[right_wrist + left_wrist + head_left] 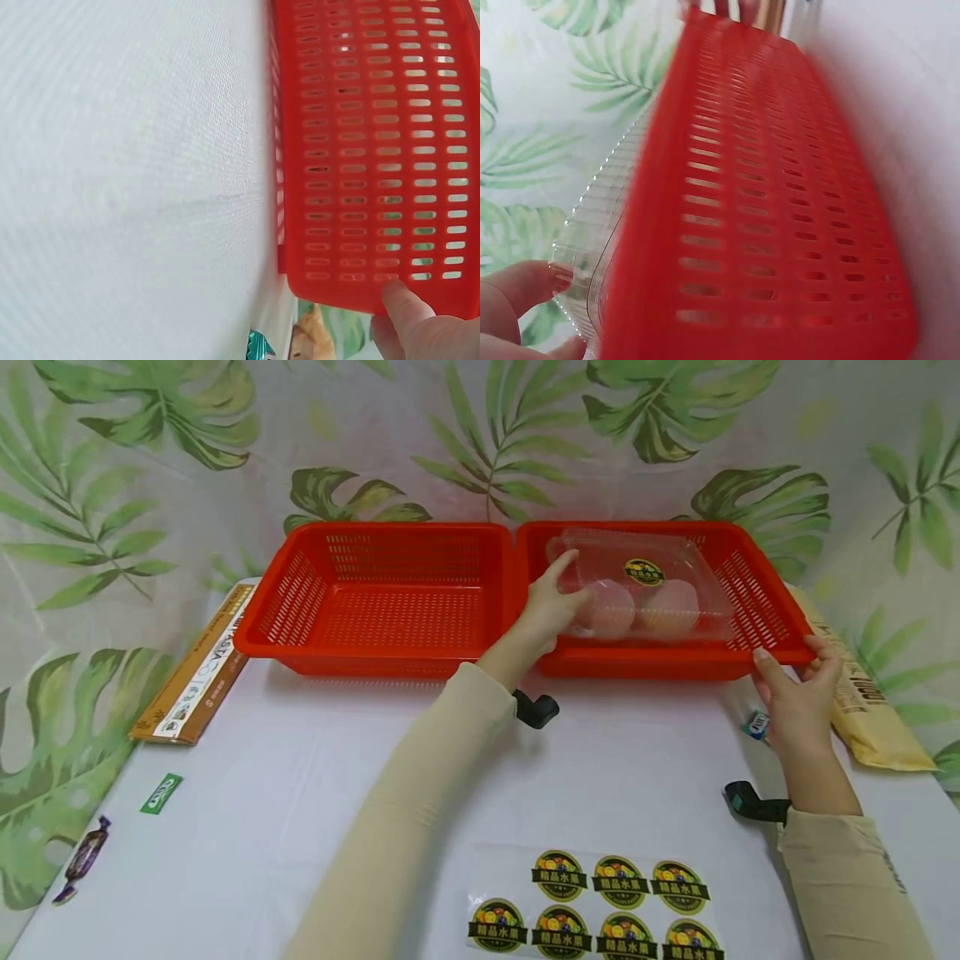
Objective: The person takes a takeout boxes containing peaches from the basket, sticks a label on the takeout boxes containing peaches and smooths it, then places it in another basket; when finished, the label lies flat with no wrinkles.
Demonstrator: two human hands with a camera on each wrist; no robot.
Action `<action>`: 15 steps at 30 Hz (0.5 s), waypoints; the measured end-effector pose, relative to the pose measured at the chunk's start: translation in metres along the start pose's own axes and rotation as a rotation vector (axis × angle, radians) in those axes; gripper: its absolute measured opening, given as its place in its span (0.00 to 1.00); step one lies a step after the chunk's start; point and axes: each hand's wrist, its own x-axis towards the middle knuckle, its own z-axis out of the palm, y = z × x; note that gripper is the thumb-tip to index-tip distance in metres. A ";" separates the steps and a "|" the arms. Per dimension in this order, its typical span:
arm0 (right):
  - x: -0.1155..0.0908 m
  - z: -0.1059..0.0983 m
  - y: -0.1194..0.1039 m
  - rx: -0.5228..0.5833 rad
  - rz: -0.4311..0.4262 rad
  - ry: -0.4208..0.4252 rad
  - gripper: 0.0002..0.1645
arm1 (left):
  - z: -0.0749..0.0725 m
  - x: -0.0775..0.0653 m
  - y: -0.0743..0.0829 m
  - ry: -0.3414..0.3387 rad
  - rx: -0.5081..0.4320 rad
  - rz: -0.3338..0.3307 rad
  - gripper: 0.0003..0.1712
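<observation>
A clear plastic fruit box (pixel 652 610) with two round pinkish fruits (pixel 606 608) inside and a black-and-gold sticker (pixel 644 572) on its lid sits in the right red basket (pixel 645 667). My left hand (pixel 543 608) is at the box's left end, thumb and forefinger spread and touching it; in the left wrist view a fingertip (pixel 561 276) meets the ribbed edge. The other left fingers are mostly hidden. With thumb and fingers, my right hand (pixel 806 697) grips the basket's near right corner, and the right wrist view shows that hand (pixel 431 330) below the slotted wall.
A second red basket (pixel 405 667) adjoins on the left. A pasta box (pixel 197 668) and a yellow packet (pixel 873 702) flank the baskets. Small wrapped sweets (pixel 161 793) lie on the white table, with a sheet of round stickers (pixel 621 881) at the front.
</observation>
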 end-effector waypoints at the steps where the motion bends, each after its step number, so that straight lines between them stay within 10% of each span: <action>1: -0.002 0.001 -0.001 0.005 0.005 -0.009 0.45 | 0.001 0.006 -0.005 0.003 -0.009 -0.009 0.37; 15: 0.000 -0.001 0.002 0.045 -0.013 -0.016 0.43 | -0.002 0.025 -0.014 -0.088 -0.019 -0.160 0.37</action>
